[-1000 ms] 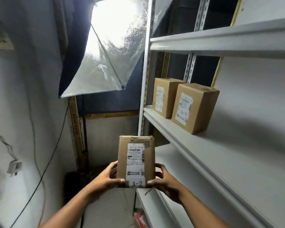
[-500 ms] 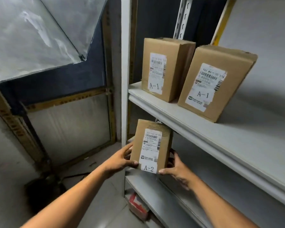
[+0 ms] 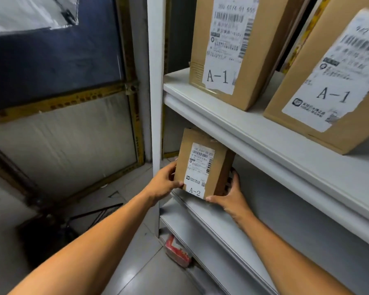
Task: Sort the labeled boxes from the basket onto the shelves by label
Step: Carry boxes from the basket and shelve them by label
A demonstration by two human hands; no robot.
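A small cardboard box labelled A-2 (image 3: 200,165) stands upright at the left front end of the second shelf (image 3: 226,222), just under the shelf above. My left hand (image 3: 164,182) grips its left side and my right hand (image 3: 230,194) holds its right side and lower corner. On the upper shelf (image 3: 254,133) stand two bigger cardboard boxes, both labelled A-1: one (image 3: 226,47) at the left, the other (image 3: 332,81) to its right. The basket is out of view.
The white shelf upright (image 3: 156,103) rises just left of the A-2 box. A red packet (image 3: 177,252) lies on the floor under the lowest shelf. A dark stand and cable (image 3: 90,216) sit on the grey floor at left, before a yellow-framed wall panel (image 3: 68,143).
The A-2 box has gone from mid-air in front of me down and forward onto the second shelf's left end. Both hands stayed on it. The view has dropped and closed in on the shelves.
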